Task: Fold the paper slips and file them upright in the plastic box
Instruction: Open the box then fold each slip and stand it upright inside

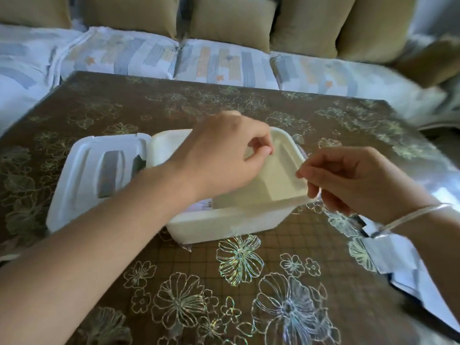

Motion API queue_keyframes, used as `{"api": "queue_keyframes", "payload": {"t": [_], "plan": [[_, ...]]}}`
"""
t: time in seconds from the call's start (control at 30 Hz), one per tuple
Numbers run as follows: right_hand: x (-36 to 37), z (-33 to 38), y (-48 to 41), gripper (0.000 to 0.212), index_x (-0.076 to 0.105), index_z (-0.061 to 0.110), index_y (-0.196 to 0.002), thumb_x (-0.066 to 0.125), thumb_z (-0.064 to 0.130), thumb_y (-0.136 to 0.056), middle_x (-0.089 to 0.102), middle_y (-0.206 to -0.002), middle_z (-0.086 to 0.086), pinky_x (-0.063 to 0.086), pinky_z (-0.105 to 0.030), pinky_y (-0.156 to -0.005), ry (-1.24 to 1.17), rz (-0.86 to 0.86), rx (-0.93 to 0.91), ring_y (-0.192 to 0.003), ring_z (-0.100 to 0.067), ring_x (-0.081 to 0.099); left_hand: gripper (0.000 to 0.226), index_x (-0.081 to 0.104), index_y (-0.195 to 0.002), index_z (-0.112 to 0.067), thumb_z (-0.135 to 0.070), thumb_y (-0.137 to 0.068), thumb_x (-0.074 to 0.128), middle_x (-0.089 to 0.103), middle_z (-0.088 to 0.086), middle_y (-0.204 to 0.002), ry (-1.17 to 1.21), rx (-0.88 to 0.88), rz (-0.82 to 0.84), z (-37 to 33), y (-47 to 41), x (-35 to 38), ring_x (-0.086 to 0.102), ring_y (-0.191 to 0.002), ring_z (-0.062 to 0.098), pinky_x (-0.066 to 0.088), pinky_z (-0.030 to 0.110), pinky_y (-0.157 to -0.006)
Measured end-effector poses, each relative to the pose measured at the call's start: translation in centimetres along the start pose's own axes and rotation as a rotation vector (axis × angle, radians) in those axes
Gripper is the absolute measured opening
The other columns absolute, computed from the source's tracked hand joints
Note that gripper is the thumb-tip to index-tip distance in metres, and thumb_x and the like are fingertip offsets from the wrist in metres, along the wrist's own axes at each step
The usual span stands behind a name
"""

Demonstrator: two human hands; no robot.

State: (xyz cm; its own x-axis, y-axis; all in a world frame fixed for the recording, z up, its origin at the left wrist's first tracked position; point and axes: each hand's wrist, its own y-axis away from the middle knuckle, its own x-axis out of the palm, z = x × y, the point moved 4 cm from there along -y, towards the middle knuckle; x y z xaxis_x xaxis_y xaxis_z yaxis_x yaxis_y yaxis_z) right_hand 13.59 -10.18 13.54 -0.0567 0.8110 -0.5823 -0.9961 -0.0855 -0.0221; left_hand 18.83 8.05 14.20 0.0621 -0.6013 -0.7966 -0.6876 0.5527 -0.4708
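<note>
A folded slip (271, 181) is pinched at opposite corners by the left hand (224, 155) and right hand (353, 180) and kept slanted over the box (224, 226), lid (82, 175) laid open alongside, seemingly so it can be lowered in upright.

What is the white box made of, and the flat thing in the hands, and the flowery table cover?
The box looks like white plastic: smooth, with rounded moulded corners. The slip pinched by the left hand and right hand looks like thin cream paper, matt, with a crease. The table cover is probably glossy plastic sheet: it mirrors light and its flowers shimmer.
</note>
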Motion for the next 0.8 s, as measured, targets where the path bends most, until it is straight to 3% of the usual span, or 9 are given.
{"api": "queue_keyframes", "payload": {"t": [0.1,0.2,0.23,0.3,0.37,0.47,0.57,0.67,0.8], "plan": [[-1.8,-5.3,4.0,0.015,0.07,0.016,-0.074,0.065,0.016,-0.088,0.067,-0.058,-0.003,0.046,-0.027,-0.04,0.13,-0.181,0.106,-0.042,-0.013,0.054,0.016,0.072,-0.085,-0.023,-0.024,-0.088,0.057,0.068,-0.013,-0.083,0.111,0.055,-0.038,-4.3,0.7,2.3,0.057,-0.083,0.009,0.046,0.031,-0.072],[-2.8,-11.6,8.0,0.007,0.07,0.029,-0.086,0.066,0.035,-0.085,0.072,-0.084,0.005,0.053,-0.04,-0.075,0.494,-0.292,0.226,-0.079,-0.019,0.065,0.013,0.074,-0.088,-0.023,-0.017,-0.089,0.063,0.067,-0.016,-0.083,0.219,0.097,-0.022,-7.3,2.0,4.8,0.056,-0.085,0.002,0.042,0.018,-0.077],[-2.7,-13.2,9.0,0.019,0.068,0.029,-0.101,0.062,0.04,-0.087,0.07,-0.107,0.002,0.048,-0.038,-0.087,0.642,-0.275,0.272,-0.101,-0.021,0.062,0.012,0.074,-0.09,-0.022,-0.017,-0.09,0.064,0.067,-0.017,-0.084,0.249,0.094,-0.019,-7.5,2.5,5.4,0.057,-0.086,0.001,0.041,0.016,-0.079],[-2.4,-16.3,10.9,0.054,0.048,0.027,-0.137,0.043,0.057,-0.092,0.044,-0.148,0.0,0.027,-0.038,-0.11,0.889,-0.147,0.394,-0.139,-0.02,0.033,0.013,0.074,-0.092,-0.023,-0.021,-0.09,0.061,0.066,-0.018,-0.084,0.28,0.075,-0.03,-8.0,3.7,6.3,0.058,-0.088,0.003,0.046,0.022,-0.08],[-1.8,-17.9,12.3,0.08,0.026,0.026,-0.15,0.013,0.074,-0.087,0.02,-0.159,0.006,-0.002,-0.039,-0.118,0.974,-0.057,0.462,-0.149,-0.014,0.002,0.015,0.073,-0.092,-0.022,-0.023,-0.09,0.059,0.066,-0.016,-0.084,0.245,0.084,-0.057,-8.7,4.8,6.8,0.059,-0.089,0.008,0.05,0.032,-0.077],[-0.4,-18.0,13.0,0.089,0.029,0.029,-0.148,-0.008,0.068,-0.077,0.023,-0.157,0.012,-0.017,-0.04,-0.114,0.981,-0.101,0.336,-0.147,-0.009,-0.005,0.014,0.072,-0.091,-0.02,-0.021,-0.09,0.059,0.067,-0.014,-0.085,0.202,0.122,-0.085,-10.1,6.1,7.3,0.058,-0.09,0.008,0.05,0.033,-0.076],[1.5,-17.0,13.4,0.071,0.044,0.029,-0.142,0.011,0.06,-0.087,0.038,-0.151,0.011,-0.005,-0.042,-0.118,0.91,-0.144,0.174,-0.147,-0.013,0.013,0.012,0.072,-0.091,-0.022,-0.019,-0.09,0.061,0.067,-0.016,-0.085,0.228,0.07,-0.077,-10.0,7.4,8.0,0.06,-0.089,0.006,0.051,0.032,-0.074],[3.9,-15.5,14.3,0.055,0.057,0.027,-0.129,0.033,0.056,-0.089,0.052,-0.14,0.009,0.024,-0.044,-0.115,0.759,-0.149,-0.014,-0.137,-0.012,0.039,0.013,0.072,-0.093,-0.027,-0.015,-0.09,0.066,0.067,-0.021,-0.085,0.228,-0.038,-0.015,-8.7,9.5,9.7,0.061,-0.086,0.001,0.053,0.029,-0.074],[6.3,-13.2,15.6,0.039,0.059,0.026,-0.124,0.057,0.035,-0.086,0.062,-0.129,0.009,0.053,-0.035,-0.093,0.558,-0.155,-0.23,-0.126,-0.009,0.052,0.015,0.071,-0.096,-0.032,-0.021,-0.088,0.063,0.066,-0.024,-0.09,0.192,-0.153,0.072,-7.0,12.7,11.4,0.062,-0.087,-0.004,0.054,0.024,-0.077]]}}
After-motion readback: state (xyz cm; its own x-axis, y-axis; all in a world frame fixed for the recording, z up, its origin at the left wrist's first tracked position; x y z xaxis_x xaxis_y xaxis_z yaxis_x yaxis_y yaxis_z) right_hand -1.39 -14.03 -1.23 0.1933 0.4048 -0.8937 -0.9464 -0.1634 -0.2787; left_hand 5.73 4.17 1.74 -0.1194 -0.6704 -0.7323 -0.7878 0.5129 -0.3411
